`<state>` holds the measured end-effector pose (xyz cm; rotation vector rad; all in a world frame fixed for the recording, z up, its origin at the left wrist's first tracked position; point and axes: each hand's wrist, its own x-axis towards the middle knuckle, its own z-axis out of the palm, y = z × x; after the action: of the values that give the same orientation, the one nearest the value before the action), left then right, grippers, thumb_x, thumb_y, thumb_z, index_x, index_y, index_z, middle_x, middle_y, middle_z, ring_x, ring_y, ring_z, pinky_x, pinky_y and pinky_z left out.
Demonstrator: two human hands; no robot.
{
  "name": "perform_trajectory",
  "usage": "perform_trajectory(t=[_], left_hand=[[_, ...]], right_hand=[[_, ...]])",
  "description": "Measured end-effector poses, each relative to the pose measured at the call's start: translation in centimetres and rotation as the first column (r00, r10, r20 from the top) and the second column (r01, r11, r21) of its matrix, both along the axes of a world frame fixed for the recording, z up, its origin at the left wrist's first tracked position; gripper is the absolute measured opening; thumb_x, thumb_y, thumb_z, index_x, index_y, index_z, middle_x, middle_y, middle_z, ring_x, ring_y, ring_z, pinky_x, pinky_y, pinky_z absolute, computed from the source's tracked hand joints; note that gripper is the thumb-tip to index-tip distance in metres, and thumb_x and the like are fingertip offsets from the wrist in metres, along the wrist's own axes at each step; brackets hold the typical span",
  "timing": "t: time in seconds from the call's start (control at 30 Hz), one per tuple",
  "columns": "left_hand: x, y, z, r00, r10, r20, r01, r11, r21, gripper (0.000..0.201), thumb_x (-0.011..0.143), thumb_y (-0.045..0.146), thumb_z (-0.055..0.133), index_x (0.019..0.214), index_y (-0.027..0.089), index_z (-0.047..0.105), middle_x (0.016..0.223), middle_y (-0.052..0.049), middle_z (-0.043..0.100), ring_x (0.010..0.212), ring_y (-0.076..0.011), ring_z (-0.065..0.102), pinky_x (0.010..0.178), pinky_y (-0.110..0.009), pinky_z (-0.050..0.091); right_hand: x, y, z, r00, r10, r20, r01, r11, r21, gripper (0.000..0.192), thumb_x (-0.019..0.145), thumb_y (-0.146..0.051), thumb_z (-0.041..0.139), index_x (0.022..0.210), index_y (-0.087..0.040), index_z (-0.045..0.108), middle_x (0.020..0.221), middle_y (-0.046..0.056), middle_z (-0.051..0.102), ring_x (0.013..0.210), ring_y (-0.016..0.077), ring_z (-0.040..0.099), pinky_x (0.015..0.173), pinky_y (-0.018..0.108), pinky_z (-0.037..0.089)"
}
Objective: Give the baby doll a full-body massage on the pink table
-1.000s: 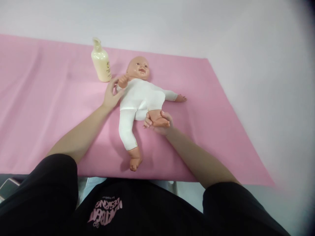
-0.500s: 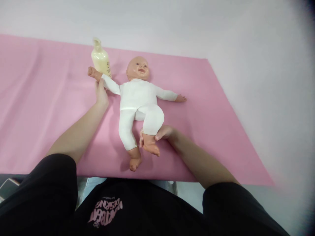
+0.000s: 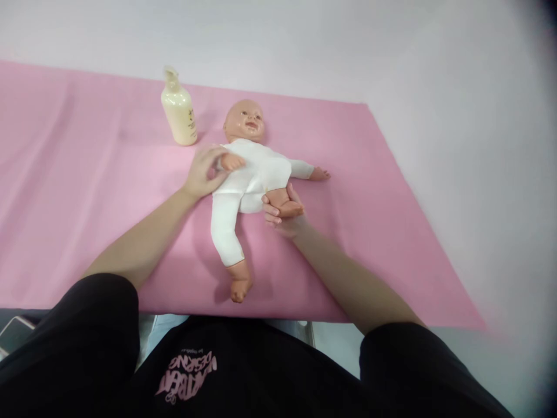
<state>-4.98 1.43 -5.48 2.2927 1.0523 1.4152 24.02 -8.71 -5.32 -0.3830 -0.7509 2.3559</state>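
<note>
**Doll's limbs folded back in**

Since half a second ago, both hands have folded the doll [image 3: 250, 174] inward: left hand [image 3: 202, 174] grips its arm across the chest, right hand [image 3: 282, 212] clasps its bent foot. It lies face-up on the pink sheet [image 3: 87, 191], near the lotion bottle [image 3: 178, 110].

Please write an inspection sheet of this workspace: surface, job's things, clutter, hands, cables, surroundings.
Surface: pink cloth sheet spread flat, slightly creased.
Job's things: plastic baby doll in white suit lies face up; one arm folded on its chest, one leg bent up to its belly.
Clutter: cream plastic lotion bottle stands upright, apart from the doll.
Hands: left hand holds the doll's folded arm; right hand grips the bent leg's foot.
Cables: nothing seen.
Surroundings: pale wall behind; dark phone-like object at the lower left edge.
</note>
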Motion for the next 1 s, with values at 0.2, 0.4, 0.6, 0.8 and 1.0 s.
perform_trajectory(t=[0.2, 0.4, 0.6, 0.8, 1.0], left_hand=[[0.8, -1.3, 1.4, 0.967, -0.031, -0.253, 0.066, 0.989, 0.129, 0.046, 0.093, 0.059, 0.06, 0.125, 0.026, 0.069, 0.131, -0.014, 0.07, 0.125, -0.0348, 0.062, 0.112, -0.059, 0.042], [0.5, -1.1, 1.2, 0.981, -0.007, -0.196, 0.036, 0.989, 0.146, 0.051, 0.094, 0.063, 0.061, 0.128, 0.025, 0.067, 0.13, -0.014, 0.07, 0.124, -0.0338, 0.063, 0.112, -0.056, 0.044], [-0.3, 0.3, 0.1, 0.981, 0.113, 0.155, -0.11, 0.994, -0.023, 0.07, 0.084, 0.08, 0.066, 0.128, 0.026, 0.06, 0.131, -0.012, 0.068, 0.127, -0.0313, 0.062, 0.109, -0.049, 0.047], [-1.7, 2.7, -1.4, 0.807, 0.232, 0.544, -0.128, 0.967, -0.222, 0.07, 0.084, 0.085, 0.063, 0.124, 0.029, 0.053, 0.13, -0.005, 0.064, 0.121, -0.0229, 0.061, 0.105, -0.042, 0.048], [-2.6, 4.1, -1.8, 0.564, 0.432, 0.704, -0.032, 0.863, -0.503, 0.056, 0.096, 0.078, 0.054, 0.111, 0.024, 0.049, 0.121, -0.002, 0.065, 0.115, -0.0179, 0.06, 0.096, -0.039, 0.051]], right_hand=[[-0.4, -0.1, 0.8, 0.998, -0.063, -0.014, 0.063, 0.997, -0.041, 0.069, 0.106, -0.072, 0.021, 0.094, -0.018, 0.063, 0.061, -0.005, 0.056, 0.043, 0.0091, 0.05, 0.05, 0.023, 0.051], [-0.7, -0.4, 1.2, 0.993, -0.07, 0.091, 0.073, 0.997, -0.022, 0.073, 0.104, -0.076, 0.02, 0.091, -0.018, 0.062, 0.06, -0.006, 0.055, 0.04, 0.0092, 0.048, 0.049, 0.025, 0.051], [-0.5, -1.6, 0.9, 0.979, 0.174, -0.107, -0.15, 0.968, 0.202, 0.055, 0.097, -0.069, 0.057, 0.105, -0.015, 0.062, 0.076, 0.0, 0.07, 0.052, 0.0125, 0.063, 0.055, 0.027, 0.057], [-0.7, -2.3, 0.9, 0.858, 0.508, -0.077, -0.467, 0.834, 0.296, 0.053, 0.086, -0.043, 0.082, 0.125, -0.017, 0.059, 0.109, 0.011, 0.076, 0.09, 0.024, 0.079, 0.067, 0.031, 0.064], [-1.2, -2.0, 1.2, 0.744, 0.661, 0.098, -0.635, 0.652, 0.415, 0.059, 0.087, -0.033, 0.084, 0.136, -0.018, 0.055, 0.112, 0.012, 0.076, 0.107, 0.0246, 0.077, 0.096, 0.041, 0.061]])
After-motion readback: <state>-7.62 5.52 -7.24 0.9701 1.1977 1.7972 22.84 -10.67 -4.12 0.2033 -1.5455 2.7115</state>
